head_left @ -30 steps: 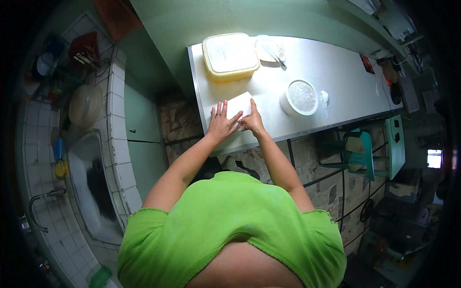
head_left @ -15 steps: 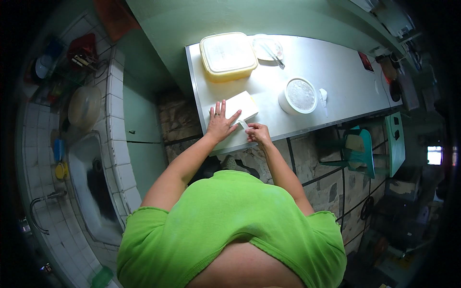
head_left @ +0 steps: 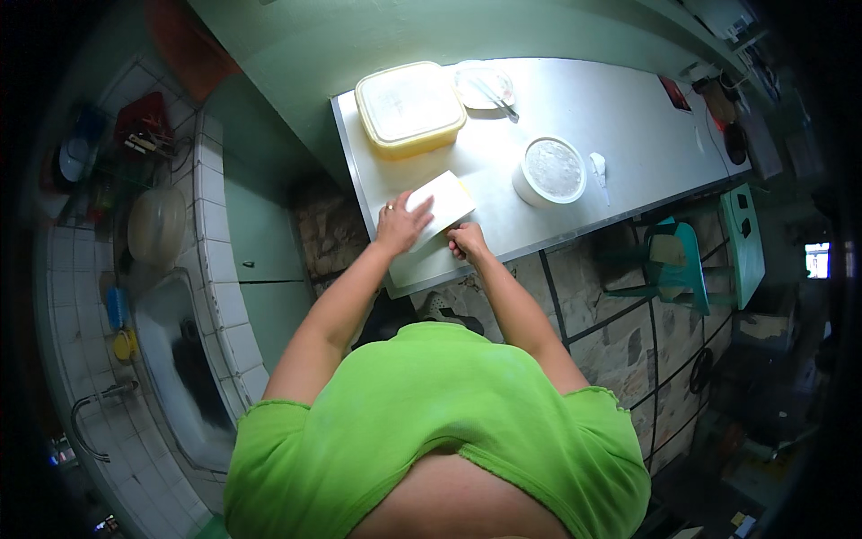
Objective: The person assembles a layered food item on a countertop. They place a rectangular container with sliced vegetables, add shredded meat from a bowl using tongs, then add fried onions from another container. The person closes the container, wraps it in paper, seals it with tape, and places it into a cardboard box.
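Note:
A white rectangular box (head_left: 442, 207) lies near the table's left front corner. My left hand (head_left: 401, 223) rests at its left side with fingers stretched onto its top, slightly blurred. By the box's near right corner, my right hand (head_left: 467, 241) is closed, its fingers curled together; whatever they hold is hidden. A round white tub (head_left: 549, 171) with pale, grainy-looking contents stands to the right of both hands. Beside it lies a white spoon or scoop (head_left: 600, 171). Behind the box sits a large yellowish container with a white lid (head_left: 411, 103).
A small plate (head_left: 476, 76) with cutlery across it stands by the lidded container, against the green wall. A tiled counter with a sink (head_left: 184, 359) runs along my left. Green plastic furniture (head_left: 687, 265) stands on the stone-patterned floor at the right.
My right hand has closed up nearer the box, and the white strip or flap it pinched no longer shows. My left hand has slid back toward the box's left edge.

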Demonstrator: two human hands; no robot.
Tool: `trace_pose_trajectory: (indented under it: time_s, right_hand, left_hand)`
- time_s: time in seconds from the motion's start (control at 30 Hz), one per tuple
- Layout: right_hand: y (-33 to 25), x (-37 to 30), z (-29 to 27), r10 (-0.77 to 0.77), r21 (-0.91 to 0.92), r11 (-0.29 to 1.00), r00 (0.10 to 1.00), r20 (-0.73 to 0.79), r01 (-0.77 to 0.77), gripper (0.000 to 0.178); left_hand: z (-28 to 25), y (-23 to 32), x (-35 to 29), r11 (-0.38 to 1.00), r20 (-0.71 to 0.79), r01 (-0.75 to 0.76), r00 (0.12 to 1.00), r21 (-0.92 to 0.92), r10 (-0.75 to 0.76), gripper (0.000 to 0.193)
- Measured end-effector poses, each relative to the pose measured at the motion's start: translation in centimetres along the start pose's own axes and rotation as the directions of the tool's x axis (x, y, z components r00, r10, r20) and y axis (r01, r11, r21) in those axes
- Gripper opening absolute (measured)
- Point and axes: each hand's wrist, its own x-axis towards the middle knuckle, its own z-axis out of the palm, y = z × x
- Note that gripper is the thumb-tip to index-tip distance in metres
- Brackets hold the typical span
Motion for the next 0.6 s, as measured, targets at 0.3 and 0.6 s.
trace_pose_trajectory:
  time_s: [0.3, 0.6]
  right_hand:
    - [-2.2, 1.5, -0.8, 0.049, -0.204, 0.979, 0.994, 0.099, -0.028, 0.009]
    - [-2.5, -3.7, -2.0, -0.273, 0.022, 0.959, 0.895, 0.353, 0.284, 0.016]
  left_hand:
    - [-2.2, -3.0, 6.0, 0.824, 0.486, 0.289, 0.874, -0.487, -0.019, 0.087]
    - [-5.1, -2.1, 2.7, 0.254, 0.658, 0.62, 0.745, -0.743, 0.107, 0.076]
